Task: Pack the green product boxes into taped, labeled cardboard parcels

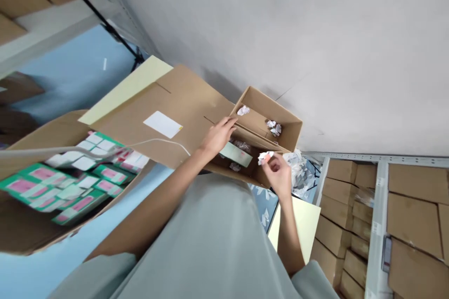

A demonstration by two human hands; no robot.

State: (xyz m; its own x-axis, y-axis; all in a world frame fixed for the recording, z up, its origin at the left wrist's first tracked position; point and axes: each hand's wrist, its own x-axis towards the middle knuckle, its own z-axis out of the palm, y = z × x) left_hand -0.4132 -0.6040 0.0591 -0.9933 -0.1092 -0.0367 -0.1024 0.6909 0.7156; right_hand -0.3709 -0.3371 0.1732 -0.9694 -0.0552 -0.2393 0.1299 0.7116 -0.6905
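My right hand (278, 173) pinches a crumpled piece of paper (265, 157), white with an orange-pink patch, above the right end of a cardboard box (257, 178). Inside that box lie a pale green carton (235, 154), some clear plastic (242, 145) and another paper wad (235, 167). My left hand (218, 139) lies with its fingers stretched out at the box's far left edge. Just behind stands a second open cardboard box (291, 126), with crumpled paper balls (273, 127) on its bottom.
At left, a big carton (21, 238) holds several green, white and pink packages (80, 182). Flat cardboard (185, 98) with a white label lies beside the boxes. Shredded paper (300, 173) is heaped to the right. Shelves of cartons (414, 201) stand farther right; a grey wall (298, 32) rises behind.
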